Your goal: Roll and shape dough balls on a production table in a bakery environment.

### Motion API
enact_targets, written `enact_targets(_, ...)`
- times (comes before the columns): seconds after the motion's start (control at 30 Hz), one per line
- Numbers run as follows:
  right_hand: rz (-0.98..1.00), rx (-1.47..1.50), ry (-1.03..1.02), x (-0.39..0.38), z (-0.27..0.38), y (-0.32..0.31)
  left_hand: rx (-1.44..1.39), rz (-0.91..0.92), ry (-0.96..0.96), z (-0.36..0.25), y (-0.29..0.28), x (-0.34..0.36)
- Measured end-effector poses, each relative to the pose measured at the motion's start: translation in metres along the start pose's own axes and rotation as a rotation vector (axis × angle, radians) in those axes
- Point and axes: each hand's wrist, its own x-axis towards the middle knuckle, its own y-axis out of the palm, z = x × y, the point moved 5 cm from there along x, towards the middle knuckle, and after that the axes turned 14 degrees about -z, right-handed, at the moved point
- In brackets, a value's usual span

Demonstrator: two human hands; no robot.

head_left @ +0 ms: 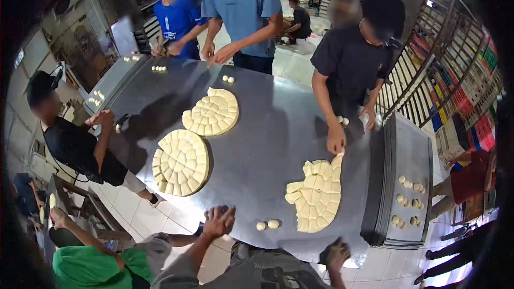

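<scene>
My left hand [219, 223] is at the near table edge, its fingers bent and bunched; whatever lies under them is hidden. Further right along the same edge, my right hand [337, 254] is curled over, palm down, and its underside does not show. Between the two hands, two round dough balls [267, 225] rest on the metal table [251, 155]. Just beyond them lies a flat slab of dough [316, 198] cut into small pieces, with an uneven outline. Across the table, a person's hand [336, 138] pinches a piece at the slab's far corner.
Two cut dough rounds [181, 163] [210, 112] lie left of centre. Trays [409, 171] stacked at the right carry several dough balls. People in black [350, 53], blue [241, 5] and green [88, 267] stand around the table. A metal rack [428, 59] and crates stand behind.
</scene>
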Motion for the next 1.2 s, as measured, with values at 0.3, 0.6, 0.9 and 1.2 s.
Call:
enact_targets(0.3, -0.108, 0.309, -0.061, 0.023, 0.007, 0.003, -0.238, -0.154, -0.051, -0.027, 0.08, -0.006)
enact_targets(0.6, -0.521, 0.424, 0.127, 0.07, -0.011, 0.033, -0.11, -0.278, -0.238, -0.028, 0.111, 0.039)
enact_targets(0.9, -0.472, 0.232, 0.221, 0.094, -0.001, -0.018, -0.267, 0.068, -0.555, 0.014, 0.059, 0.062)
enact_targets(1.2, -0.512, 0.353, 0.339, 0.125, -0.005, -0.051, -0.117, -0.034, -0.649, 0.041, 0.039, 0.075)
